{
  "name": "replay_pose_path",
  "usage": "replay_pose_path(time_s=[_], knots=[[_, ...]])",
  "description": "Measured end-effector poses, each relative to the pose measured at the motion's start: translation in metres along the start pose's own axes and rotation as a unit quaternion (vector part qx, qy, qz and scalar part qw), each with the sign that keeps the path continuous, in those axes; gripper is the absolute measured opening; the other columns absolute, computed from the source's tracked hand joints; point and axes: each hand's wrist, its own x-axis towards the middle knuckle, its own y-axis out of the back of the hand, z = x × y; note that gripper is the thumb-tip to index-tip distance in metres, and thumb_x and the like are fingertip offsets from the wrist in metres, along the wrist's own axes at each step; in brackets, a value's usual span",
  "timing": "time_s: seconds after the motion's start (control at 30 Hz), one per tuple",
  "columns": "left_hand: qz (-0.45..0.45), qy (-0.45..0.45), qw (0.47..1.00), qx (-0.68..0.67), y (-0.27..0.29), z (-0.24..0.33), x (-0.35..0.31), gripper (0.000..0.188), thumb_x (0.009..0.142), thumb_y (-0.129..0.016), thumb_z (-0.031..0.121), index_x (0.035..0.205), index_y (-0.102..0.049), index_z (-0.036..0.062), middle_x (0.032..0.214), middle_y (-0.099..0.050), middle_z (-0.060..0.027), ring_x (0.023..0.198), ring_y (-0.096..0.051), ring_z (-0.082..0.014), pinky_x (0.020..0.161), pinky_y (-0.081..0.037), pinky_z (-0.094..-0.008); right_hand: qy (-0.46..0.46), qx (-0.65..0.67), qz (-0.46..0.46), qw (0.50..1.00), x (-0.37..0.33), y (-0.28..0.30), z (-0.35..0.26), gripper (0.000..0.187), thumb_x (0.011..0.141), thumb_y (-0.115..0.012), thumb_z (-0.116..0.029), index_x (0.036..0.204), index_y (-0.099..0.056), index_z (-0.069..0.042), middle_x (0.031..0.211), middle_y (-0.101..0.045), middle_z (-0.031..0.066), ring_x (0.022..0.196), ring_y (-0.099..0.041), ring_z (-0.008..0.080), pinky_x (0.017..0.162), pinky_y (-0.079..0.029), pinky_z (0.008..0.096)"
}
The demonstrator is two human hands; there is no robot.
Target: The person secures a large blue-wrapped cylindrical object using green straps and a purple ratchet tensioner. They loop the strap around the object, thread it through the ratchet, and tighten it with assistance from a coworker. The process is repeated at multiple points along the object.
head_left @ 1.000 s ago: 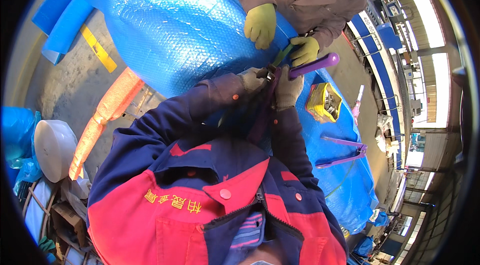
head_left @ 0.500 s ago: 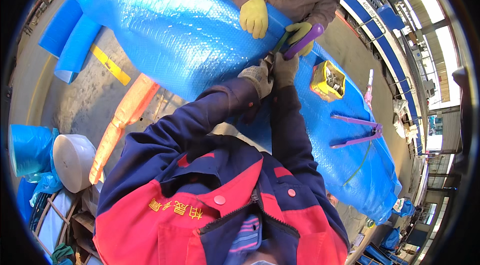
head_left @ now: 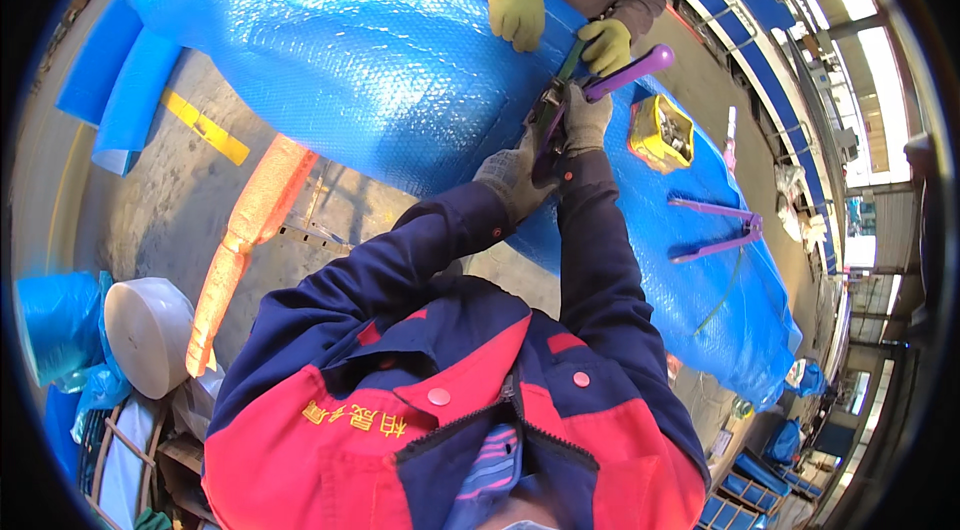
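A strapping tool with a long purple handle (head_left: 632,73) and a dark metal body (head_left: 546,114) lies across the blue bubble-wrapped bundle (head_left: 330,60). My right hand (head_left: 587,120), in a pale knit glove, is closed round it near the base of the raised handle. Lower down, my left hand (head_left: 512,177), gloved too, grips the tool's near end; its fingertips are partly hidden. A green strap (head_left: 573,60) runs from the tool toward the far side. Beside that strap is a co-worker's yellow-gloved hand (head_left: 606,47); their other glove (head_left: 517,10) rests on the wrap.
On the bundle to my right sit a yellow container (head_left: 661,134) of small metal pieces and a second purple-handled tool (head_left: 718,228). An orange-wrapped piece (head_left: 250,230) stands left. Rolls of white wrap (head_left: 145,335) and blue wrap (head_left: 60,315) are at lower left.
My hands and the tool have shifted slightly, showing more of its metal body between them. The purple handle leans further right. The co-worker's hand beside the strap sits farther from my right hand.
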Motion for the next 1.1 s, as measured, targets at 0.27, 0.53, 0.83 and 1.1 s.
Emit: replay_pose_path(time_s=[0.27,0.53,0.83,1.1], knots=[[-0.052,0.085,0.993,0.065,-0.002,-0.005,0.000,0.102,0.086,-0.074,0.029,0.160,-0.010,-0.0009,0.102,-0.068,-0.0353,0.098,-0.067,-0.0504,0.087,-0.054,-0.0533,-0.024,0.077,-0.060,0.995,-0.002,0.006,0.007,0.014,0.083,-0.074,-0.011,0.087,-0.063,-0.004,0.076,-0.066,0.0083,0.070,-0.065,0.0227,0.068,-0.053,0.0389],[0.088,-0.035,0.992,-0.082,-0.015,-0.026,-0.017,0.073,0.087,-0.075,0.029,0.144,-0.041,0.0002,0.107,-0.070,-0.0278,0.102,-0.068,-0.0464,0.085,-0.055,-0.0490,-0.018,0.004,-0.049,0.999,-0.001,0.003,-0.005,0.021,0.080,-0.075,-0.018,0.093,-0.066,-0.004,0.084,-0.072,0.0160,0.080,-0.071,0.0347,0.073,-0.054,0.0431],[0.177,-0.070,0.982,0.002,-0.051,-0.051,-0.027,0.070,0.092,-0.071,0.024,0.146,-0.035,-0.0018,0.105,-0.070,-0.0279,0.096,-0.070,-0.0461,0.078,-0.057,-0.0481,-0.048,0.043,-0.012,0.998,-0.001,-0.009,0.004,0.029,0.079,-0.078,-0.012,0.103,-0.064,-0.003,0.093,-0.069,0.0138,0.085,-0.068,0.0286,0.078,-0.053,0.0403],[0.159,-0.035,0.985,-0.051,-0.056,-0.056,-0.022,0.065,0.091,-0.070,0.028,0.144,-0.041,0.0041,0.108,-0.069,-0.0274,0.100,-0.067,-0.0496,0.083,-0.055,-0.0516,0.131,0.185,-0.036,0.973,-0.080,0.038,-0.046,0.019,0.086,-0.075,-0.005,0.100,-0.063,-0.003,0.093,-0.066,0.0116,0.085,-0.067,0.0251,0.076,-0.053,0.0355]])
